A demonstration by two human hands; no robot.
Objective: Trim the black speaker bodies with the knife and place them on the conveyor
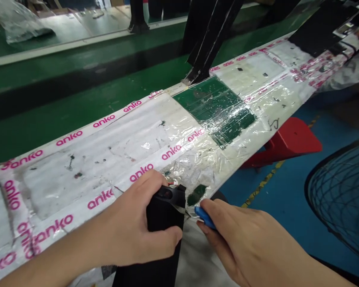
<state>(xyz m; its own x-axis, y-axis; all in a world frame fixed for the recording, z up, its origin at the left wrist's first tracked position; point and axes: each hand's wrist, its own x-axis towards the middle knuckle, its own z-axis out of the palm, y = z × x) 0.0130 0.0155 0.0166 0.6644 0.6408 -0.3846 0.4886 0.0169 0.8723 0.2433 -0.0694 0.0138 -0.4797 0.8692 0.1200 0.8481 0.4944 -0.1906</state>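
My left hand [137,223] grips a long, flat black piece [164,217] at the near edge of the bench, fingers over its left side and thumb across its front. A dark plastic end part [167,194] with a small oval recess sits at its top, and a thin red wire shows beside it. My right hand [242,235] is closed around a blue-handled tool [206,218], held at the right side of the black piece. A thin tip seems to reach toward the plastic end part; its kind cannot be made out.
The bench top [86,159] is covered in white sheet and clear film with pink-lettered tape. A green conveyor belt [107,75] runs behind, with a black post [209,40]. To the right are a red stool [293,137], a wire fan guard [341,187] and another person's sleeve [347,71].
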